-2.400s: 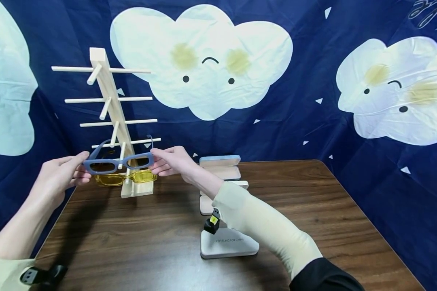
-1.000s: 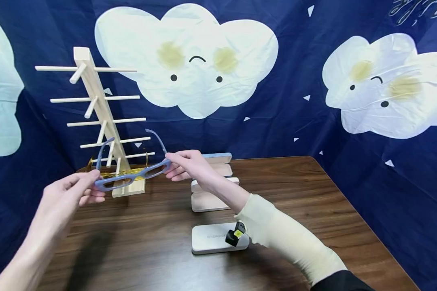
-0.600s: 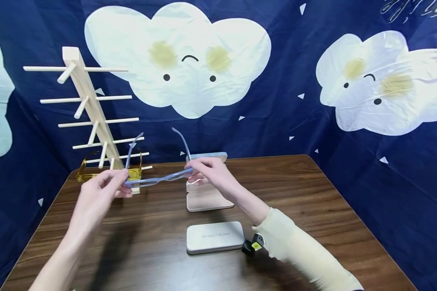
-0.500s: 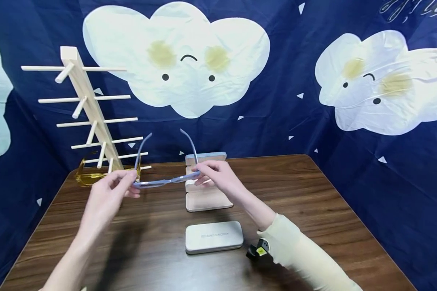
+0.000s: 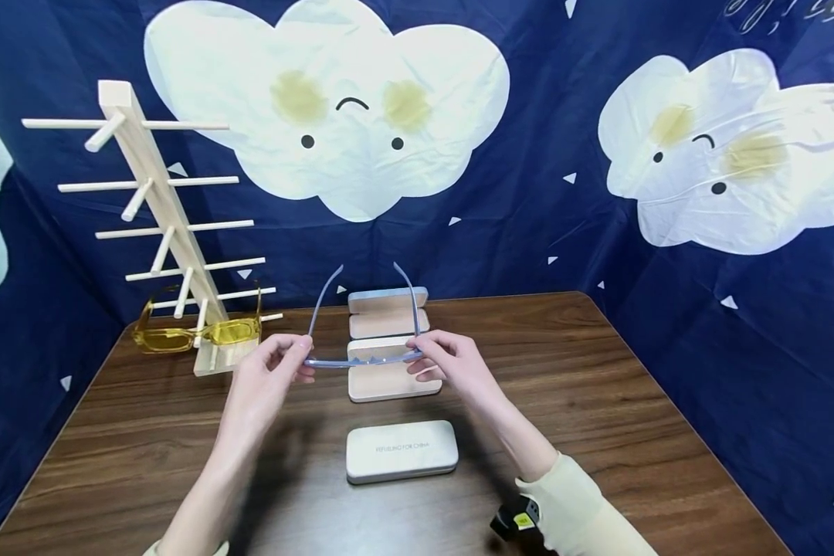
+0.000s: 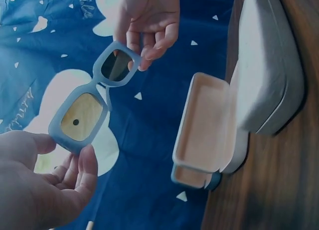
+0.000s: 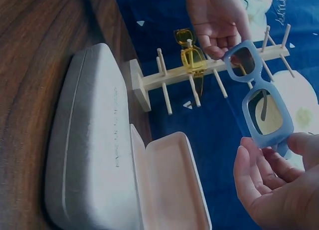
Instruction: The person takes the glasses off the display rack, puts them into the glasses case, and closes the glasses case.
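Observation:
Blue-framed sunglasses (image 5: 361, 362) with dark lenses hang in the air between both hands, temples unfolded and pointing away toward the backdrop. My left hand (image 5: 267, 382) pinches the frame's left corner between thumb and fingers. At the other corner, my right hand (image 5: 459, 367) pinches the frame in the same way. The left wrist view shows the sunglasses (image 6: 79, 117) from the front, a corner in each hand. Behind them, overlapped in the head view, an open white glasses case (image 5: 394, 386) lies on the table. Nearer to me lies a shut white glasses case (image 5: 401, 452) with lettering on its lid.
A wooden peg stand (image 5: 160, 193) rises at the left, with yellow-tinted glasses (image 5: 229, 332) on its lowest pegs. An open blue glasses case (image 5: 389, 324) sits at the back. The brown wooden table (image 5: 598, 432) ends at a blue cloth backdrop (image 5: 528, 255) printed with clouds.
Both hands have carried the blue sunglasses off to the right, away from the peg stand to in front of the open cases. The frame has tipped to nearly edge-on; the view has shifted right.

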Available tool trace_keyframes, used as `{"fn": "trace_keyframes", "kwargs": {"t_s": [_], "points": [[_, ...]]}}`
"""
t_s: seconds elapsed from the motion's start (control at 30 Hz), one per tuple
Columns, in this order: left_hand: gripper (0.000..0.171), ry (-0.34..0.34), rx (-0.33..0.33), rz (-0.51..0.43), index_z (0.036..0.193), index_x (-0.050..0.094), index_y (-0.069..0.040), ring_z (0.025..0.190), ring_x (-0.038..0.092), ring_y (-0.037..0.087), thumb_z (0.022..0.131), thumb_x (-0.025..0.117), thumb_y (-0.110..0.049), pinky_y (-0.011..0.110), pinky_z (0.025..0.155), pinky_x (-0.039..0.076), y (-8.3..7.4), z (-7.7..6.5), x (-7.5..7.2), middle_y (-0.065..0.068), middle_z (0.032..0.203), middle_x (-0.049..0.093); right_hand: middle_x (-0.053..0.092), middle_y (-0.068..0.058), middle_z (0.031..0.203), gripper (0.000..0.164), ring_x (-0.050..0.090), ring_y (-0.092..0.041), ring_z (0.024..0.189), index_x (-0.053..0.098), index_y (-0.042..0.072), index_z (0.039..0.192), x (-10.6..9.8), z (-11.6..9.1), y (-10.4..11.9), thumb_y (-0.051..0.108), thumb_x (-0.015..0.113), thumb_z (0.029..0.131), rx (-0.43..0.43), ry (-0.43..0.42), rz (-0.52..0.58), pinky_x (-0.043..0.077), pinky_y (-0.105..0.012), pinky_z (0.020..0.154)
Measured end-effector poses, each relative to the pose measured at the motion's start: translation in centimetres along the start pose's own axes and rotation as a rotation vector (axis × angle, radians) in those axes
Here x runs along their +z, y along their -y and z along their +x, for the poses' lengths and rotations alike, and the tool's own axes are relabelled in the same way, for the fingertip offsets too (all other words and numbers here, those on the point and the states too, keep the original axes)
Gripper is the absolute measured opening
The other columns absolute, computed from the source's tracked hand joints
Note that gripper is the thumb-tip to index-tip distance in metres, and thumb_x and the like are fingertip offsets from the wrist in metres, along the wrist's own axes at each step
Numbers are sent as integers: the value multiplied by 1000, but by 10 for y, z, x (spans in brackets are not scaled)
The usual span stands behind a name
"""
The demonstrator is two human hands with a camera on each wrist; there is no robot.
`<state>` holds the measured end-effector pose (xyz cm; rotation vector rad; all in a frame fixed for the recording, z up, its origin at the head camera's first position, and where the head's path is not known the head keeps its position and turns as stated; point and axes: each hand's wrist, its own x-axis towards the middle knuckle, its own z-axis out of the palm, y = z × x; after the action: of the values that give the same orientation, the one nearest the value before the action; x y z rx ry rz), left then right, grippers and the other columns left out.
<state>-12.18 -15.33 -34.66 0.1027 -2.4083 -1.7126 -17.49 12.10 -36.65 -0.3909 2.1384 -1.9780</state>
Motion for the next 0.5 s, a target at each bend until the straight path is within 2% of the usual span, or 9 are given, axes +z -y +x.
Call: {"fn": "trace_keyframes", "kwargs": {"t_s": [0.27, 0.5], "points": [[37, -22, -8, -5, 115, 70, -5, 71, 70, 3, 104, 61, -38, 19, 72, 56, 5, -4, 20, 3, 85, 73, 76, -13, 104, 35, 74, -14, 85, 70, -1, 119, -11, -10, -9, 29, 61, 104, 1, -66, 7, 62, -30, 76], [32, -19, -11, -10, 115, 71, -7, 71, 70, 4, 104, 61, -36, 18, 73, 55, 11, -8, 32, 6, 86, 76, 76, -13, 103, 37, 73, -12, 81, 68, -7, 121, -18, -17, -13, 26, 60, 105, -33, -89, -8, 62, -29, 76]]}}
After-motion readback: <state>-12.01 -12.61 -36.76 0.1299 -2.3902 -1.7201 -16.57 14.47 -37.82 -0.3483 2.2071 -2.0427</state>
